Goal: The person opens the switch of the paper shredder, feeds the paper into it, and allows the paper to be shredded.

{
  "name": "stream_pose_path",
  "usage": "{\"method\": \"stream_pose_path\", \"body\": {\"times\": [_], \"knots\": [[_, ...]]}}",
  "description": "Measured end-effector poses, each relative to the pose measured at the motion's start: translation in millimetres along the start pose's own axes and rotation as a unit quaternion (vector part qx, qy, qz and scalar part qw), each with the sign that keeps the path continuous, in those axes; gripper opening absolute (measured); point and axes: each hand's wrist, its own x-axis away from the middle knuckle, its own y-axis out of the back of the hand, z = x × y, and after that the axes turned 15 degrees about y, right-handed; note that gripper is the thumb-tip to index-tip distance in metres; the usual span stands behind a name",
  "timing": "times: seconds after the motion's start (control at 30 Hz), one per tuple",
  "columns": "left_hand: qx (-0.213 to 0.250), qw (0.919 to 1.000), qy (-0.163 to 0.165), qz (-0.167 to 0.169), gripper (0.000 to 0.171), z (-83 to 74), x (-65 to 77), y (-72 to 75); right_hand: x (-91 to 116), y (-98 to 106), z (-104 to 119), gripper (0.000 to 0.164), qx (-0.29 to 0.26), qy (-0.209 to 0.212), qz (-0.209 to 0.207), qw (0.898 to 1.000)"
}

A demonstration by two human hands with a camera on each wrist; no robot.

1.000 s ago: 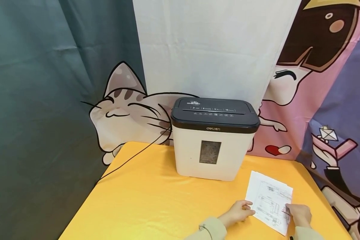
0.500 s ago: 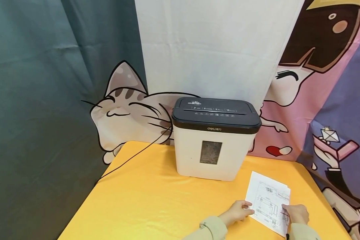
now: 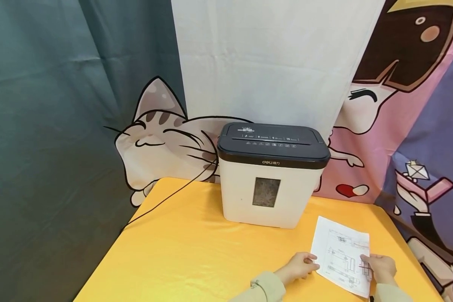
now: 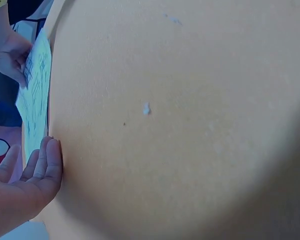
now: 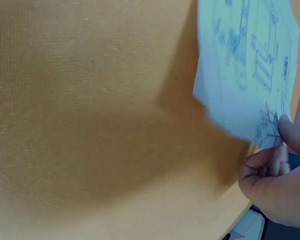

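A printed sheet of paper (image 3: 341,256) with line drawings and a few red marks lies at the table's front right. My right hand (image 3: 381,267) pinches its right edge, thumb on top and fingers curled beneath. In the right wrist view the paper (image 5: 250,65) bends up toward that hand (image 5: 275,175) and casts a shadow on the table. At the paper's left edge is my left hand (image 3: 299,265), its fingertips touching the edge. The left wrist view shows this hand (image 4: 32,185) with relaxed fingers low against the tabletop and the thumb apart from them.
A white paper shredder (image 3: 267,188) with a dark lid stands at the back of the yellow table (image 3: 181,251). Its black cord (image 3: 169,196) runs to the table's left edge. Small white scraps (image 4: 146,108) lie on the tabletop. Printed cloths (image 3: 249,58) hang behind.
My right hand first shifts slightly left, then back to the right with the paper's right edge. The left hand stays almost still. The view drifts a little.
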Motion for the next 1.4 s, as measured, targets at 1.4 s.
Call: {"method": "stream_pose_path", "body": {"times": [1.4], "knots": [[-0.127, 0.9866, -0.081, -0.063, 0.069, -21.3, -14.2, 90.9, 11.8, -14.1, 77.0, 0.009, 0.099, 0.452, 0.115, 0.879]]}}
